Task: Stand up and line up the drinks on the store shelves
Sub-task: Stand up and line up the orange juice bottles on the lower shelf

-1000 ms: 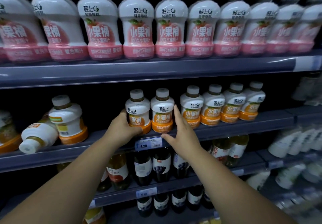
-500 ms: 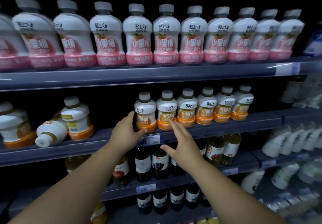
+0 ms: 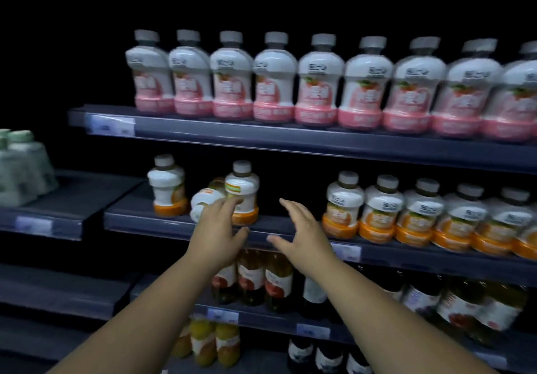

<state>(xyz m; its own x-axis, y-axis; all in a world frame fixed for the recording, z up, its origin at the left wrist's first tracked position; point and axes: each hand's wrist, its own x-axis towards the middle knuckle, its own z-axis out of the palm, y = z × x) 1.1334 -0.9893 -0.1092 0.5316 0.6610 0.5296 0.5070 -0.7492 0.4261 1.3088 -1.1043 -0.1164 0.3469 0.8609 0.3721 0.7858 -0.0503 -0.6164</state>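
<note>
1. Green-and-white packs [image 3: 20, 167] sit far left on their own side shelf, blurred, well apart from the action.
2. On to the middle shelf [image 3: 139, 219]: one orange-based bottle [image 3: 167, 187] stands upright near its left end.
3. Just beside it is the toppled bottle [image 3: 203, 203], lying on its side between that upright one and the back-turned bottle [image 3: 244, 190], which stands with its back label facing out.
4. Here's the left hand [image 3: 216, 234], up in front of those two, fingers spread and fairly straight, thumb out wide. Its fingertips [image 3: 232, 202] overlap the toppled bottle and the foot of the back-turned one. It grips nothing, and the blur hides whether they actually touch.
5. The right hand [image 3: 302, 234] hovers at the gap between the back-turned bottle and the row to the right. Palm faces left, fingers are straight and close together, thumb sticks out, and it holds nothing.
6. Right of the gap, the orange row [image 3: 383, 208] stands upright, shoulder to shoulder along the front edge, running off frame.
7. Above, pink-based bottles [image 3: 276, 80] line the upper shelf; below, dark and amber bottles [image 3: 264, 280] fill the lower one
</note>
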